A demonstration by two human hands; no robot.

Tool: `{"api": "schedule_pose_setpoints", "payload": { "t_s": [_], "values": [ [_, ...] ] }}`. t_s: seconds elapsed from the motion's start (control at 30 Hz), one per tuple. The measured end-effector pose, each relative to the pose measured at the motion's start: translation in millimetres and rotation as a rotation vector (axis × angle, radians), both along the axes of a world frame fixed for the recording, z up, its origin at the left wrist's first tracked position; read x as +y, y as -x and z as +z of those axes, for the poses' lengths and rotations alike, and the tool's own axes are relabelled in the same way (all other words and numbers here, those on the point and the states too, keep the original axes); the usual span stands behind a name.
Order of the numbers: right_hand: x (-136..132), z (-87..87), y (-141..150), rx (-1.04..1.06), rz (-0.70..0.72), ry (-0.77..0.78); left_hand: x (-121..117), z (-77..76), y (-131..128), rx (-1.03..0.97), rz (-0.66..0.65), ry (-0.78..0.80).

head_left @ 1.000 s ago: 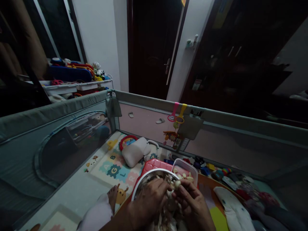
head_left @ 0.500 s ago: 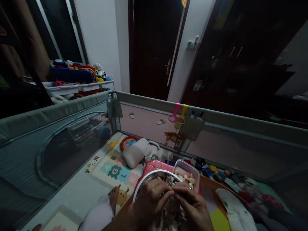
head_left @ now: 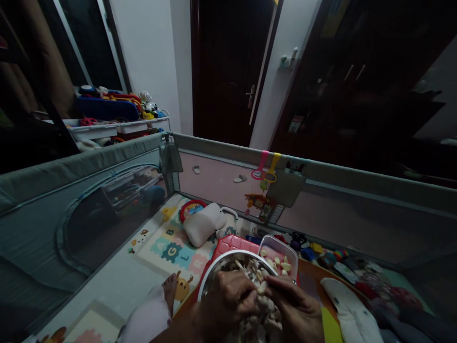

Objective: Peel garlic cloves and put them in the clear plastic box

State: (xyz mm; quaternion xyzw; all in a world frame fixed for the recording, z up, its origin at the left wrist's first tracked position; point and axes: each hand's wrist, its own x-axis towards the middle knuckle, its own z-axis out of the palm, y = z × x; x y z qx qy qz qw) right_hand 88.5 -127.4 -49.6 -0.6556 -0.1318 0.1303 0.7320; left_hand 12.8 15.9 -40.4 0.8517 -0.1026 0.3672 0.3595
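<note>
Over a metal bowl of garlic and papery skins, my two hands meet at a pale garlic clove. My left hand has its fingers curled, with the tips against the clove's left side. From the other side, my right hand pinches the clove between thumb and fingers. Just behind the right hand stands a clear plastic box holding several peeled cloves. My wrists and hands cover part of the bowl.
A red surface lies under the bowl and box. A white cloth is at the right, with several toys behind it. A white cushion-like object rests on the alphabet mat. Grey-green playpen rails surround the area.
The fingertips have parted slightly and the pale clove now shows between them. My right hand has shifted a little right, uncovering more of the bowl's contents.
</note>
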Motion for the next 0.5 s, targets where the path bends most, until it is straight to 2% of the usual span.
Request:
{"api": "schedule_pose_setpoints", "payload": {
  "t_s": [0.2,0.5],
  "values": [
    [1.2,0.1,0.4,-0.070,0.021,-0.021,-1.7,-1.5,-0.7,-0.034,0.034,-0.009],
    [1.7,-5.2,-3.6,0.040,0.057,-0.004,-0.4,-4.1,-4.6,-0.013,0.013,0.039]
  ]
}}
